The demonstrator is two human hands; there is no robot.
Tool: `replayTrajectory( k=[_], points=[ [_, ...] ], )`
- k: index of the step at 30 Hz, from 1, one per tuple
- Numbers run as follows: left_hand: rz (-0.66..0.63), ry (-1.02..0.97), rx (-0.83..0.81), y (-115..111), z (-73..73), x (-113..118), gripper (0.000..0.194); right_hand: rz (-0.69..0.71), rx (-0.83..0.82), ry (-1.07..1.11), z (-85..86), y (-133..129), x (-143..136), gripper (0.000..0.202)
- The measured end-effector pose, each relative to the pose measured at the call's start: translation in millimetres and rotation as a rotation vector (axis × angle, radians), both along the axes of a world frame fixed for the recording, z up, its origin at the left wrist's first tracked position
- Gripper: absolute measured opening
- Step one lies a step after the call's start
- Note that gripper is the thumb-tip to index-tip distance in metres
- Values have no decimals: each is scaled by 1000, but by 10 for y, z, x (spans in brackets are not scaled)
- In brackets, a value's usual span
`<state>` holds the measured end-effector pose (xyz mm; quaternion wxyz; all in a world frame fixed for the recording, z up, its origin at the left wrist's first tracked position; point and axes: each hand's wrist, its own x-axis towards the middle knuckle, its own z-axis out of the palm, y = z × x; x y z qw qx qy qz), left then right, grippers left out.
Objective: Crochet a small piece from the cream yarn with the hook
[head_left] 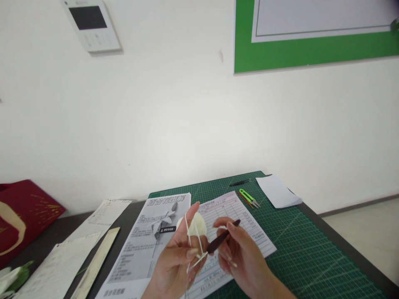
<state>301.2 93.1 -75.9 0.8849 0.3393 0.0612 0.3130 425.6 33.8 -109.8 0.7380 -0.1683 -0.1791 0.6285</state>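
White yarn (200, 245) loops over the raised index finger of my left hand (179, 253), whose thumb and other fingers pinch the yarn near the hook tip. My right hand (240, 253) grips a crochet hook by its dark brown handle (220, 242), the tip pointing left into the yarn between both hands. A cream-white yarn ball (197, 224) sits just behind my left hand, partly hidden by it. Beneath the hands lie a printed sheet with a flower picture (140, 236) and a lined form (232, 207).
On the green cutting mat (308, 249) are green thread snips (247, 197), a black pen-like tool (239, 182) and white paper (277, 192). To the left are a ruler-like strip (96, 263), paper sheets (71, 253), a red bag (28, 216) and a white flower (11, 279).
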Motion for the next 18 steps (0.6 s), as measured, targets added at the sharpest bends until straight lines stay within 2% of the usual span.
replayTrajectory(
  k=[3, 9, 13, 18],
  points=[
    [28, -7, 49, 4, -20, -21, 66, 7, -36, 18, 32, 4, 12, 21],
    [173, 18, -1, -16, 44, -26, 67, -8, -86, 130, 26, -7, -22, 17],
    [264, 69, -41, -60, 90, -3, 70, -68, -109, 124, 7, -5, -14, 15],
    [301, 114, 12, -114, 82, 10, 70, -190, -94, 39, 20, -21, -14, 13]
  ],
)
